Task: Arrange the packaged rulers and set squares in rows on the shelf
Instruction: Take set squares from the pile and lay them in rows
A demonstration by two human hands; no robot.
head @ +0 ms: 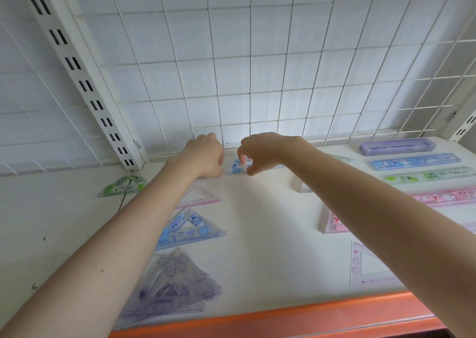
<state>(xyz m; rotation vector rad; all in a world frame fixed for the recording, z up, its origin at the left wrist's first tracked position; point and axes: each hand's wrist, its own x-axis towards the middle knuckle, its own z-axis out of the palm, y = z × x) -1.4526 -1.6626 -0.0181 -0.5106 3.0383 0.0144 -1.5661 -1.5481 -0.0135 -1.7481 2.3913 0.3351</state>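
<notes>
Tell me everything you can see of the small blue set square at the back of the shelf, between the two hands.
The small blue set square is a clear plastic triangle with blue print, lying flat on the white shelf close to the wire grid back. Only part shows: the right hand hovers over it with curled fingertips at its top, and the left hand covers its left side. Whether either hand grips it is unclear.

- No words, brand names or numbers can be read anywhere.
- The blue set square [189, 228] bears blue print and cartoon figures, too blurred to make out.
- The purple ruler case [396, 145] has a dark line of print along its lid, too small to read.
- The pink ruler [448, 196] shows only tick marks and pictures.
</notes>
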